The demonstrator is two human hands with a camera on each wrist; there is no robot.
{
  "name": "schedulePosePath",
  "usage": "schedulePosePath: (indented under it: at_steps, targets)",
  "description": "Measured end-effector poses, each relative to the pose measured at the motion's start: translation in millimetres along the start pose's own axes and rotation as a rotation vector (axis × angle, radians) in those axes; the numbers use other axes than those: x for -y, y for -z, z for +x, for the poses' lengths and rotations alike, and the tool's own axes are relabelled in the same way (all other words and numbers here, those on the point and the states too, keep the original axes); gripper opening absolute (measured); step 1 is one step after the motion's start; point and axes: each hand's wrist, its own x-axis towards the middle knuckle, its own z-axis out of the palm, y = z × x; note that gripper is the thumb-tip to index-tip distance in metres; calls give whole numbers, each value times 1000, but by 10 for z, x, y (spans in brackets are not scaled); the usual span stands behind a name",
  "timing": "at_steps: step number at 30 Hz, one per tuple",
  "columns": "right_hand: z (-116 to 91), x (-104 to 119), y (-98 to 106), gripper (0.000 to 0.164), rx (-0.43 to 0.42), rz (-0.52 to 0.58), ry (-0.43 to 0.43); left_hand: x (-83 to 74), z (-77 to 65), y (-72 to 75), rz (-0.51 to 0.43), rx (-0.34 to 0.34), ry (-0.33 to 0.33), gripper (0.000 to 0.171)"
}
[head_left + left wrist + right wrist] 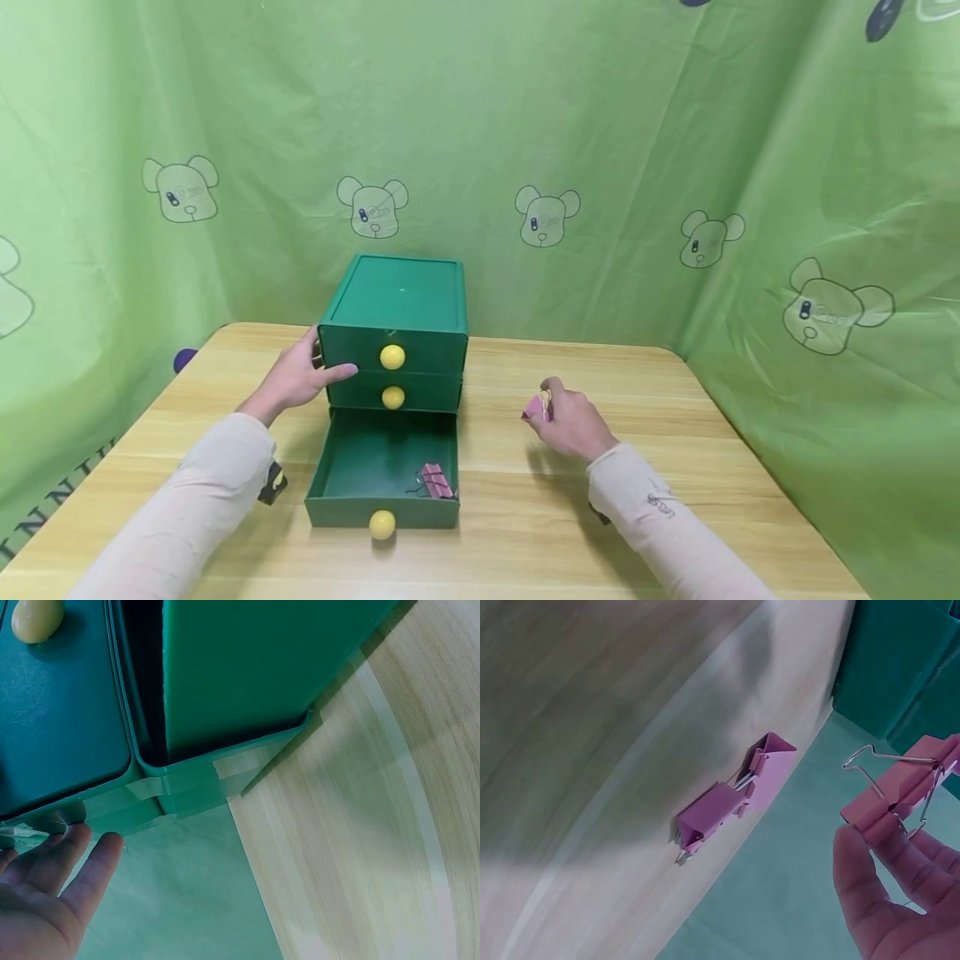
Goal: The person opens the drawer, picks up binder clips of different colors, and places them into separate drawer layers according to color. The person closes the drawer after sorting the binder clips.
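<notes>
A green three-drawer cabinet (397, 292) with yellow knobs stands on the table, its bottom drawer (352, 512) pulled out. Inside that drawer, at the front right, lies a pink binder clip (436, 481). My left hand (295, 372) rests against the cabinet's left side, thumb on the front; in the left wrist view its fingers (94, 870) extend along the side wall. Right of the cabinet, my right hand (572, 423) pinches another pink binder clip (900, 787) with its wire handles spread. Two more pink binder clips, one (709, 814) beside the other (771, 776), lie on the tabletop below it.
The wooden table (510, 533) extends around the cabinet on both sides and in front. A green curtain (465, 125) with bear-head prints hangs behind the table and along its sides. The open drawer's yellow knob (382, 525) sticks out toward the front.
</notes>
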Motion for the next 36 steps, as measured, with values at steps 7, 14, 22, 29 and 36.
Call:
schedulePosePath:
  at_steps: [7, 14, 22, 29, 36]
  targets:
    - [-22, 50, 19, 55, -32, 11, 53, 2, 1, 0, 2, -2, -7, 95]
    - [-51, 118, 39, 49, -45, 53, 89, 20, 1, -6, 5, -3, -14, 94]
    - [-76, 197, 73, 54, -50, 60, 104, 1, 0, -10, -5, -5, -7, 93]
    - [-94, 246, 69, 53, -55, 73, 110, -5, -13, -17, 0, 0, -12, 93]
    - [-96, 297, 75, 49, -84, 57, 152, -5, -9, -5, -1, -2, -7, 93]
